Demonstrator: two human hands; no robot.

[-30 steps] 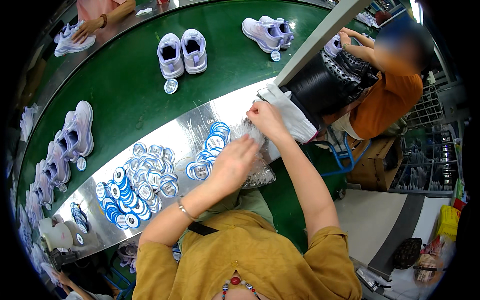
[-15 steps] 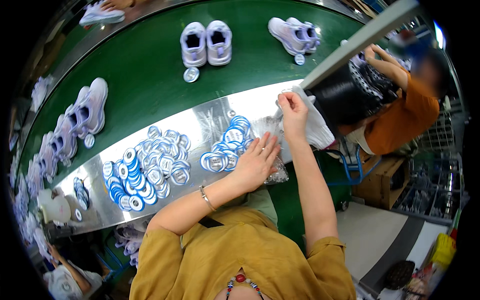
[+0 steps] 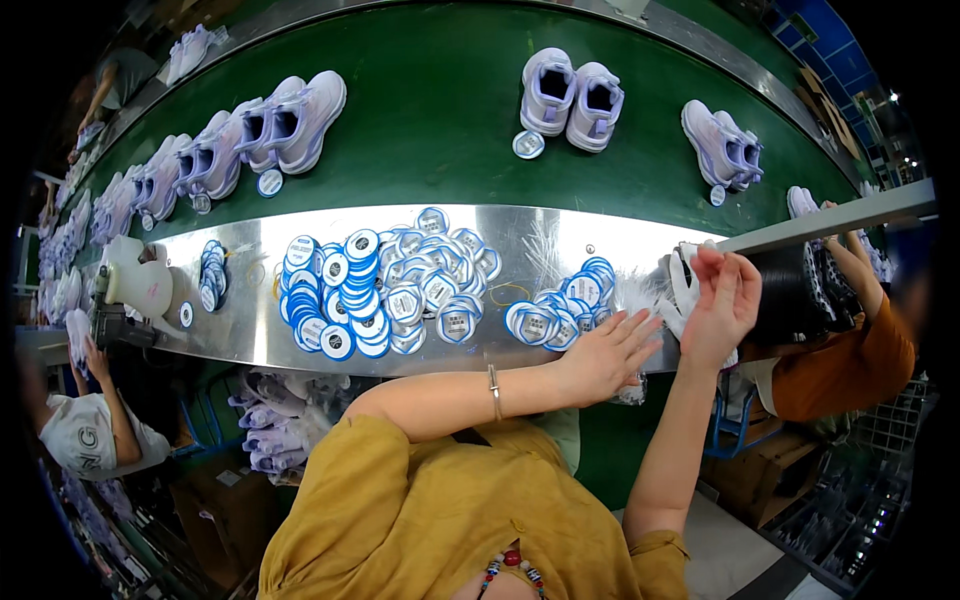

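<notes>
My left hand [image 3: 612,358] lies open, fingers stretched, over the edge of a clear plastic bag [image 3: 632,392] and a bunch of thin white plastic strands [image 3: 640,292]. Just left of it is a small pile of round blue-and-white tags [image 3: 575,308]. My right hand [image 3: 722,308] is raised to the right of the strands, its fingers bent and their tips drawn together. Whatever they pinch, if anything, is too small to make out. Beside that hand a white cloth [image 3: 684,292] hangs at the metal table's [image 3: 510,350] right end.
Bigger heaps of round tags, one blue-edged [image 3: 335,300] and one paler [image 3: 435,268], cover the table's middle. Lilac-white sneakers [image 3: 570,100] stand on the green belt [image 3: 430,120] beyond. A grey bar [image 3: 840,218] slants at the right, near a co-worker in orange [image 3: 850,350].
The whole view has swung, so the table, tags and shoes sit farther right in the picture. My left hand stays spread by the strands; my right hand is still raised with bent fingers.
</notes>
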